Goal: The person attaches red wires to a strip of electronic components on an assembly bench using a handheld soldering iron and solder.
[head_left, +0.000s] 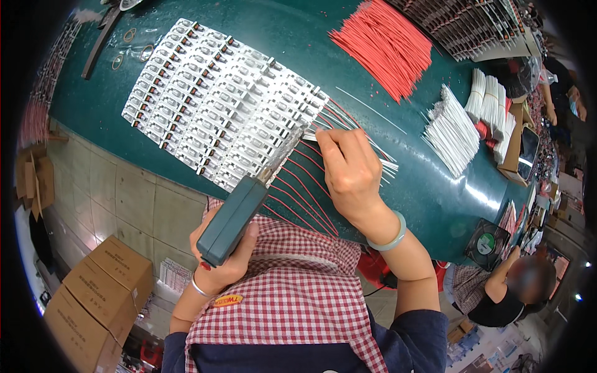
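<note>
My left hand (227, 252) is closed round the grip of a dark green pistol-shaped tool that looks like a soldering gun (231, 221). Its long metal tip reaches up to the right edge of a block of silvery-white metal parts (217, 102), laid out in rows. By that tip, my right hand (349, 165) pinches a white wire (309, 135) between thumb and fingers. Red wires (305, 202) run from the block's right edge toward my apron. More white wires (387, 166) stick out beyond my right hand.
Behind lies a pile of red wires (388, 46), with white wires (451, 133) to its right. An open carton (513, 140) holds bundled wires. A small black fan (488, 241) stands at the table's right edge. Cartons (102, 295) stack at lower left. Another person (507, 289) sits at right.
</note>
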Available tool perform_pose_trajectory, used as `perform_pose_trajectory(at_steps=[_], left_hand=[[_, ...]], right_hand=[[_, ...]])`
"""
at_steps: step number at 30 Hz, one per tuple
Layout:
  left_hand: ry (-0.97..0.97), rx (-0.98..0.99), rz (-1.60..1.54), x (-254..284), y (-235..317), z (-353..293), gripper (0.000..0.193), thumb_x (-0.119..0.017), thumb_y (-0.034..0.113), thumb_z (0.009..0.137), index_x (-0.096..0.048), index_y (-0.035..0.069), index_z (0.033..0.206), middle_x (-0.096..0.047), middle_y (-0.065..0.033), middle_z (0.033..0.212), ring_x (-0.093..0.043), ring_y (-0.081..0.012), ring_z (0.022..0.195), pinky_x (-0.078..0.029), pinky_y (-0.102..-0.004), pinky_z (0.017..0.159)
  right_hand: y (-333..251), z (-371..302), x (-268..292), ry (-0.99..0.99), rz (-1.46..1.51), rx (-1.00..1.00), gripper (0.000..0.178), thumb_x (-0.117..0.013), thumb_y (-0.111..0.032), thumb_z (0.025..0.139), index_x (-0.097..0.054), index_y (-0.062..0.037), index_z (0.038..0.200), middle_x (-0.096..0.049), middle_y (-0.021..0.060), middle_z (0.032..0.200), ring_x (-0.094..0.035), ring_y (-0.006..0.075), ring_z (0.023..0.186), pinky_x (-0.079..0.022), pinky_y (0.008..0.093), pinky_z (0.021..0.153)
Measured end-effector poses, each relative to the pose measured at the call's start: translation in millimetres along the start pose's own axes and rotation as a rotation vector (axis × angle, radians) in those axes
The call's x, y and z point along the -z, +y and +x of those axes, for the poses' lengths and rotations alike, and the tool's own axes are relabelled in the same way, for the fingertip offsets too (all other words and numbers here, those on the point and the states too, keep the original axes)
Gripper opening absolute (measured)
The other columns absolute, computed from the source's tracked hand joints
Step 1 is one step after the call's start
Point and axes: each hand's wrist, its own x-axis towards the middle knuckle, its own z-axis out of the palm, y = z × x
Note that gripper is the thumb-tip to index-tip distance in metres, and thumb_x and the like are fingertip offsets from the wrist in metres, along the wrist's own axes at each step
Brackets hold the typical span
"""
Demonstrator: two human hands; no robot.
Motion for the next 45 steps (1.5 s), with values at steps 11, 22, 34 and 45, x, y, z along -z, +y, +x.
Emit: perform_pose_trajectory(at_steps=[11, 22, 34, 45], left_hand=[[0.015, -0.009, -0.041, 3, -8, -10, 0.026, -0.078, 0.002, 0.079, -0.072, -0.006, 0.103, -0.072, -0.0194, 0.093, -0.070, -0.0301, 0.076, -0.055, -0.0345, 0.068], [0.025, -0.072, -0.011, 4, -10, -11, 0.025, -0.077, 0.002, 0.080, -0.072, -0.006, 0.103, -0.072, -0.0191, 0.095, -0.070, -0.0295, 0.075, -0.055, -0.0331, 0.068], [-0.010, -0.077, 0.066, 5, 2, -3, 0.026, -0.078, 0.002, 0.078, -0.071, -0.005, 0.102, -0.072, -0.0180, 0.099, -0.072, -0.0276, 0.077, -0.057, -0.0325, 0.070], [0.010, -0.007, -0.014, 5, -14, -18, 0.028, -0.077, 0.001, 0.077, -0.071, -0.006, 0.104, -0.072, -0.0188, 0.095, -0.072, -0.0294, 0.077, -0.056, -0.0332, 0.068]], right_hand=[[-5, 0, 3, 0.008, 0.010, -0.025, 0.030, -0.067, 0.001, 0.070, -0.069, 0.0053, 0.100, -0.064, 0.0108, 0.091, -0.060, 0.0243, 0.079, -0.052, 0.0325, 0.064], [-14, -5, 5, 0.014, 0.054, -0.047, 0.033, -0.070, 0.007, 0.072, -0.072, 0.0002, 0.104, -0.067, 0.0083, 0.086, -0.060, 0.0221, 0.069, -0.049, 0.0340, 0.058], [-17, -3, 4, -0.007, 0.020, -0.046, 0.035, -0.069, 0.008, 0.070, -0.071, 0.0006, 0.104, -0.066, 0.0087, 0.087, -0.060, 0.0222, 0.069, -0.050, 0.0331, 0.056], [-16, -4, 6, -0.015, -0.003, -0.032, 0.031, -0.069, 0.002, 0.070, -0.070, 0.0029, 0.101, -0.064, 0.0093, 0.089, -0.060, 0.0224, 0.074, -0.050, 0.0322, 0.060]])
